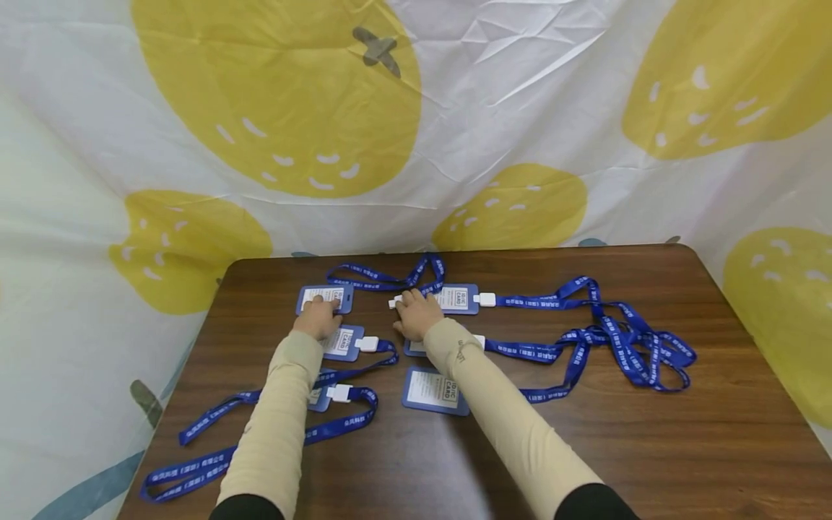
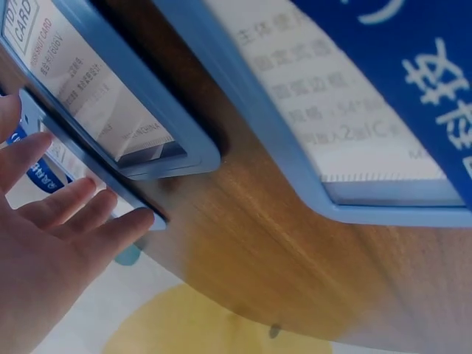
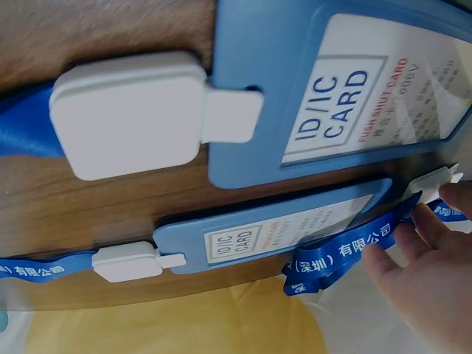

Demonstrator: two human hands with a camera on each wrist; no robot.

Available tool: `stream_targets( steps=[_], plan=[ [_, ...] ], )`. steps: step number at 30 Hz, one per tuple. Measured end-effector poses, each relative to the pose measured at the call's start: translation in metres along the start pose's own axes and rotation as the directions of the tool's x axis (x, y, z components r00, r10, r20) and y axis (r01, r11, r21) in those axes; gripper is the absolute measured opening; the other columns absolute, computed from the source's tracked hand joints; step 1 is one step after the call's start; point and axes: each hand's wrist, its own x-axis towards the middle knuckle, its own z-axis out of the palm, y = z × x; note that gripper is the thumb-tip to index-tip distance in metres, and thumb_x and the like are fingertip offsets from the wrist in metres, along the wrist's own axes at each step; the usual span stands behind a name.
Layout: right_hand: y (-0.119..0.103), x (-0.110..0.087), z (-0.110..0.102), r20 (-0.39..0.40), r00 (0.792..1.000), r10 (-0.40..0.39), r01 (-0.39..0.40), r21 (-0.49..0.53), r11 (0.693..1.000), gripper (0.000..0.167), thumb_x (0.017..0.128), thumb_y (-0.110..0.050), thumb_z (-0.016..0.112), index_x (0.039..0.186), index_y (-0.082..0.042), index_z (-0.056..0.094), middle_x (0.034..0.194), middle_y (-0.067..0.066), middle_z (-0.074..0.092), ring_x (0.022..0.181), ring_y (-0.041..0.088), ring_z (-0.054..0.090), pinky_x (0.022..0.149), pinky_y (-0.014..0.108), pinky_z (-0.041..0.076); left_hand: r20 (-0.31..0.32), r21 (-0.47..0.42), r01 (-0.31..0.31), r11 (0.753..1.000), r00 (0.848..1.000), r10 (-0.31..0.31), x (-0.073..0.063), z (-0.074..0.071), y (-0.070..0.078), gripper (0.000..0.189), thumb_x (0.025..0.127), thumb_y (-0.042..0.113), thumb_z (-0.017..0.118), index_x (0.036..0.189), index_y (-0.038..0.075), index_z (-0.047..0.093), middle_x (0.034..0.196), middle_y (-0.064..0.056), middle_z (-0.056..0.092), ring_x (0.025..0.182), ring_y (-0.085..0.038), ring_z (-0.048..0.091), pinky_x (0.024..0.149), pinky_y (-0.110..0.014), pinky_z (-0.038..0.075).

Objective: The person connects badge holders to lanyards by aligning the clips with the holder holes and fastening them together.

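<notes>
At the far left of the table, my left hand (image 1: 317,318) rests its outstretched fingers on a blue badge holder (image 1: 344,297) with a white card. In the left wrist view the fingers are spread along this holder's edge. My right hand (image 1: 416,314) pinches a blue lanyard (image 3: 346,247) beside its white clip (image 3: 431,183). That lanyard's loop lies along the table's back edge, and the clip is apart from the left holder. Just right of the hand, another badge holder (image 1: 463,298) lies partly under the lanyard, with its own white clip (image 1: 486,300) attached.
Nearer on the left lie two clipped badge holders (image 1: 347,342), partly behind the left sleeve, with looped lanyards (image 1: 195,469). A holder without a clip (image 1: 434,391) lies by the right forearm. Tangled lanyards (image 1: 640,347) spread rightward over the brown table (image 1: 702,448). A patterned cloth (image 1: 507,115) hangs behind.
</notes>
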Motion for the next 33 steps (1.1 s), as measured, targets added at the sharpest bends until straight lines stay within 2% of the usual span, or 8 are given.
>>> stream_targets(
  steps=[5, 9, 19, 26, 33],
  plan=[
    [-0.002, 0.0, 0.0, 0.067, 0.997, 0.027, -0.028, 0.016, 0.999, 0.06, 0.092, -0.049, 0.041, 0.142, -0.017, 0.032, 0.145, 0.006, 0.026, 0.132, 0.024, 0.02, 0.107, 0.045, 0.018, 0.004, 0.002, -0.002, 1.0, 1.0, 0.002, 0.001, 0.001, 0.0, 0.043, 0.09, 0.017, 0.048, 0.13, 0.002, 0.047, 0.125, -0.032, 0.04, 0.113, -0.047, 0.039, 0.087, -0.058, 0.038],
    [-0.002, 0.001, 0.002, 0.084, 0.996, 0.033, -0.034, 0.012, 0.999, 0.062, 0.092, -0.051, 0.038, 0.144, -0.019, 0.027, 0.148, 0.006, 0.021, 0.133, 0.024, 0.017, 0.106, 0.045, 0.018, 0.012, 0.004, -0.014, 1.0, 1.0, 0.014, 0.003, 0.003, 0.002, 0.043, 0.09, 0.017, 0.048, 0.13, 0.002, 0.047, 0.125, -0.032, 0.04, 0.113, -0.047, 0.039, 0.087, -0.058, 0.039],
    [-0.004, 0.0, 0.001, 0.066, 0.997, 0.04, -0.039, -0.009, 0.999, 0.063, 0.091, -0.052, 0.039, 0.144, -0.02, 0.028, 0.146, 0.006, 0.023, 0.131, 0.024, 0.021, 0.104, 0.043, 0.023, 0.018, 0.012, -0.023, 1.0, 1.0, 0.023, 0.001, 0.002, 0.007, 0.043, 0.09, 0.017, 0.05, 0.131, 0.003, 0.047, 0.124, -0.032, 0.041, 0.113, -0.046, 0.039, 0.089, -0.057, 0.039],
    [-0.003, 0.0, 0.005, 0.046, 0.998, 0.031, -0.031, -0.001, 1.0, 0.063, 0.091, -0.052, 0.039, 0.144, -0.019, 0.028, 0.146, 0.006, 0.023, 0.131, 0.024, 0.021, 0.104, 0.044, 0.022, 0.013, 0.008, -0.014, 1.0, 1.0, 0.014, 0.001, 0.004, 0.008, 0.043, 0.089, 0.016, 0.052, 0.129, 0.003, 0.049, 0.122, -0.031, 0.043, 0.112, -0.046, 0.04, 0.088, -0.057, 0.039],
    [-0.005, 0.0, 0.011, -0.005, 0.999, 0.032, -0.032, -0.009, 0.999, 0.062, 0.09, -0.053, 0.04, 0.142, -0.019, 0.033, 0.144, 0.006, 0.027, 0.13, 0.023, 0.025, 0.103, 0.043, 0.025, -0.008, 0.005, -0.02, 1.0, 1.0, 0.02, 0.0, 0.006, 0.007, 0.042, 0.088, 0.015, 0.053, 0.128, 0.002, 0.051, 0.12, -0.031, 0.044, 0.11, -0.046, 0.041, 0.088, -0.057, 0.039]
  ],
)
